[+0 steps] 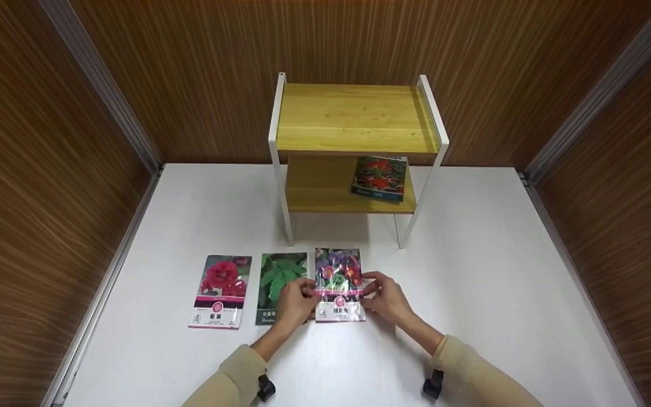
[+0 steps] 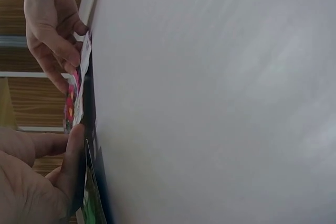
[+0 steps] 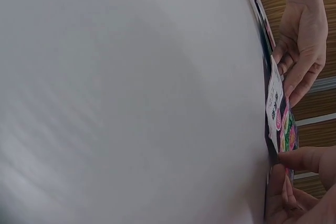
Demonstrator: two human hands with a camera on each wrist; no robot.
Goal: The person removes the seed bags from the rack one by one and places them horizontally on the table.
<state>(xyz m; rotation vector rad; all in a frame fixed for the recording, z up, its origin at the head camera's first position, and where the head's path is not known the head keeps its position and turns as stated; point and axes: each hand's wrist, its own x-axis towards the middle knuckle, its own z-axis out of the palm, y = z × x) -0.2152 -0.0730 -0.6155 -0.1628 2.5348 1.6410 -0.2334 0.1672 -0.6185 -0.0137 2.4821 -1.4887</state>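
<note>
A seed packet with mixed purple, pink and red flowers [image 1: 339,282] is in front of me, close over the white table. My left hand [image 1: 296,303] pinches its left edge. On the opposite edge, the fingers and thumb of my right hand [image 1: 389,299] grip it. The right wrist view shows the packet [image 3: 277,100] tilted and slightly bowed between both hands. A green leaf packet [image 1: 283,274] lies just left of it, partly covered by my left hand. Farther left lies a packet with a deep pink flower [image 1: 218,291].
Behind the packets stands a two-tier shelf with wooden boards [image 1: 359,116] and white side frames. On its lower board, at the right, rests a packet with red flowers [image 1: 380,178]. Wood-grain walls [image 1: 201,45] enclose the white table [image 1: 484,271] at the back and sides.
</note>
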